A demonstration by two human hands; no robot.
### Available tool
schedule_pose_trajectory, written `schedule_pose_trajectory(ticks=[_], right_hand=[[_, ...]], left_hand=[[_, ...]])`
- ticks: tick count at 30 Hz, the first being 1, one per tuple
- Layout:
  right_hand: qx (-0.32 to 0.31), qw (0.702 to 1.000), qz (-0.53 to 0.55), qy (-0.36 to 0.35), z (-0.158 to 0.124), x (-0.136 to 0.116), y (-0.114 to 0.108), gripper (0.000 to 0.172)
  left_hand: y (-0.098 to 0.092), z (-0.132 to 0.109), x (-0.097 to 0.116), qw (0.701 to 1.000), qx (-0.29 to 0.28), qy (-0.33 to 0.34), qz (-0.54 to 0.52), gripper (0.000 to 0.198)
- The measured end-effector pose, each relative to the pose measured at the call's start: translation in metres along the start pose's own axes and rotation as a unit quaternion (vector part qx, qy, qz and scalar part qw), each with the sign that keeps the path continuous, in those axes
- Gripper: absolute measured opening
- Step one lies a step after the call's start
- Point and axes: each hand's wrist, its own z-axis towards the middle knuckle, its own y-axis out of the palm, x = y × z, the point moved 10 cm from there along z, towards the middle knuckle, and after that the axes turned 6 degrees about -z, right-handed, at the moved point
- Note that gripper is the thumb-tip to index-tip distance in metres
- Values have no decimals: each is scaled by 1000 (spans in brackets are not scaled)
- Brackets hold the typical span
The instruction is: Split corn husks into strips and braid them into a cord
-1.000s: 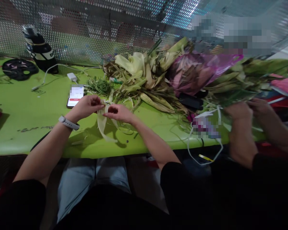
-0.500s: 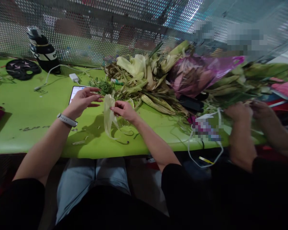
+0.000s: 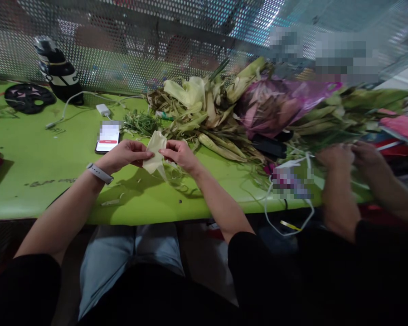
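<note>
A pale yellow corn husk strip (image 3: 154, 151) is held between both of my hands just above the green table (image 3: 37, 181). My left hand (image 3: 124, 155), with a white watch on the wrist, pinches the husk's left edge. From the right, my right hand (image 3: 181, 155) pinches the other edge. The strip is folded, and its lower end hangs toward the table. A big heap of corn husks (image 3: 204, 117) lies right behind my hands.
A phone (image 3: 108, 136) on a white cable lies left of the husks. A black disc (image 3: 29, 97) and a black-and-white bottle (image 3: 57, 70) stand far left by the perforated metal wall. Another person's hands (image 3: 350, 158) work husks at right, near a pink bag (image 3: 279, 104).
My left hand, open over the phone half a second ago, has come back and closed on the husk. The long hanging strip is now folded up shorter between both hands.
</note>
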Motion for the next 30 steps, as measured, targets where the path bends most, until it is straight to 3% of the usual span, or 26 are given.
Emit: schedule_pose_trajectory(ticks=[8,19,30], right_hand=[[-34,998,24,39,2,10,12,47],[-37,999,25,27,1,6,12,44],[-42,999,12,28,2,10,12,41]], left_hand=[[2,1,0,998,40,24,-38,35],[7,0,0,1000,4,19,-19,35],[9,-2,2,1000,11,12,3,28]])
